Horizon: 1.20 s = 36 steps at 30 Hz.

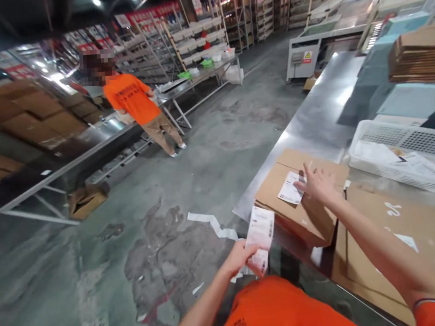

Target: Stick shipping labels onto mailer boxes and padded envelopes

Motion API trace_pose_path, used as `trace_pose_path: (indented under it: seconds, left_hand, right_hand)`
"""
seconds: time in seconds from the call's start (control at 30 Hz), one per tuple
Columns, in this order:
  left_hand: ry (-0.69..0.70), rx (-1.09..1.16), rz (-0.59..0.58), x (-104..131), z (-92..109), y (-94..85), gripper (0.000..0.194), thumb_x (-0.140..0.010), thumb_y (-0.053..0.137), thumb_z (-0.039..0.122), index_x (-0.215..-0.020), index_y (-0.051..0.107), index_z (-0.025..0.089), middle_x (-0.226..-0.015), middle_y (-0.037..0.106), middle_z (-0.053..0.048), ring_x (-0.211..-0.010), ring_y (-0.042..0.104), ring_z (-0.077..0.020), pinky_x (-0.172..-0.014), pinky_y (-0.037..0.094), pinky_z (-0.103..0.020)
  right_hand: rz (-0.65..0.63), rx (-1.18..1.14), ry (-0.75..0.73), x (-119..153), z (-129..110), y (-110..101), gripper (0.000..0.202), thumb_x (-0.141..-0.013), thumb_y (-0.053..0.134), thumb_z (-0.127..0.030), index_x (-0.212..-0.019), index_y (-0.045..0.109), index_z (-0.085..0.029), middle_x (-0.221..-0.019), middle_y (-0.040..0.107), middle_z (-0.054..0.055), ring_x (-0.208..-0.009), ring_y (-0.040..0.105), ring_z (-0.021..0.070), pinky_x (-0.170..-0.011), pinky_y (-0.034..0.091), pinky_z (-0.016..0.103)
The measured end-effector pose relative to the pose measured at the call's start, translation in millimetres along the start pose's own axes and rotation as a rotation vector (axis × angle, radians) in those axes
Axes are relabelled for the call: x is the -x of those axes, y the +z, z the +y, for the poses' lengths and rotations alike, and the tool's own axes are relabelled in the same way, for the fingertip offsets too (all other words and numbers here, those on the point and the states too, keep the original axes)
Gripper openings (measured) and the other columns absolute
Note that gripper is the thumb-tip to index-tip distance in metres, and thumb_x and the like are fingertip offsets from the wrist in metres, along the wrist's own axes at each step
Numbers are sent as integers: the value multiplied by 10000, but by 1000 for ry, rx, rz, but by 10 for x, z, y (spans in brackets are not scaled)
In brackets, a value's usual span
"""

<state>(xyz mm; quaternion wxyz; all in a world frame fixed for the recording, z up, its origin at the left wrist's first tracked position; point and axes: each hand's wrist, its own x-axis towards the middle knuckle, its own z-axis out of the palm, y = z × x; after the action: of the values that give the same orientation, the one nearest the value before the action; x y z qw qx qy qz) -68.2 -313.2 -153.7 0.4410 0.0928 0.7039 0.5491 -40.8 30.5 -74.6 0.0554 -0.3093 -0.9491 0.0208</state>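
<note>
White labels are pinched between the closed fingers of the left hand, beside the metal worktop. The right hand spreads its fingers wide, grasping nothing, thumb at a flat label on the brown carton that sits on the worktop.

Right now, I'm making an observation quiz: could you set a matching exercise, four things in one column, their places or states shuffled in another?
1. white printed paper labels
2. white perforated plastic basket
3. long bent white paper strip
4. bare right hand

A. on the grey floor
B. spread over a brown cardboard box
C. in the left hand
D. holding white papers

Pairs: 1-C, 2-D, 3-A, 4-B
</note>
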Motion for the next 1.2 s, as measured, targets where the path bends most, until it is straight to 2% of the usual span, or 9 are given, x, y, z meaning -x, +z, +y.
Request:
trace_pose_path:
  seconds: [0.13,0.3,0.53,0.7,0.8,0.9,0.97,1.07,1.2]
  left_hand:
    - [155,12,226,-337,431,-114,469,-689,724,561,-801,740,107,-685,688,-38,-704,615,-186,-672,475,-281]
    - [415,-214,60,-680,879,5,343,-821,644,387,-1052,761,164,-1150,737,-97,-1116,652,-259,-1018,473,-372]
    - [412,-489,-242,-125,648,547,324,-868,548,285,-1092,777,235,-1547,456,-49,-1395,465,-272,-1146,385,-348]
    - [341,-275,-595,147,665,1012,372,-880,536,371,-1093,773,179,-1252,706,-79,-1186,616,-255,-1095,422,-365]
    - [193,-228,-665,155,609,1146,422,-855,576,448,-1071,776,145,-1106,753,-87,-1038,660,-249,-989,473,-360]
    - [82,-231,-663,141,507,1212,492,-824,617,520,-1078,771,127,-1031,755,-91,-908,662,-224,-871,496,-340]
    - [59,-229,-642,148,471,1223,524,-797,651,549,-1072,770,120,-1005,751,-92,-883,654,-220,-851,492,-338]
    - [39,-190,-622,179,533,1171,554,-740,723,564,-1058,767,112,-1002,745,-100,-942,648,-245,-904,478,-361]
    - [194,-25,-469,154,775,1065,629,-633,845,459,-1172,699,171,-1156,703,-96,-1079,615,-239,-952,462,-325]
  right_hand:
    - [40,-20,-76,252,-434,256,581,-985,431,-398,-1435,442,-32,-1378,527,286,-1278,486,377,-1037,376,521]
    - [-20,-50,-436,683,-548,552,634,-976,403,-515,-1467,468,-118,-1557,381,202,-1465,276,369,-1186,181,544]
    - [-31,-192,541,1158,587,179,774,-947,386,-610,-1521,349,-92,-1403,490,288,-1239,533,401,-990,431,524]
    - [38,-249,720,2119,1766,74,865,-853,453,-721,-1452,449,-97,-1292,564,288,-1199,551,428,-954,455,533]
    - [42,-110,818,2584,2132,0,785,-802,511,-736,-1296,608,-134,-1313,551,332,-1260,453,546,-945,369,699]
    - [123,-214,627,2561,1838,-167,756,-811,494,-706,-1327,588,-162,-1489,427,270,-1389,324,508,-1017,320,719]
    - [47,-568,330,2340,1383,-288,758,-819,509,-674,-1391,532,-177,-1444,504,211,-1322,470,384,-1012,450,551]
    - [-144,-937,73,2018,698,-407,547,-826,557,-635,-1133,673,-199,-1050,717,98,-936,658,240,-781,546,341]
    - [-142,-1021,11,1914,169,-380,450,-895,499,-606,-790,656,-198,-703,662,20,-652,586,161,-598,461,269]
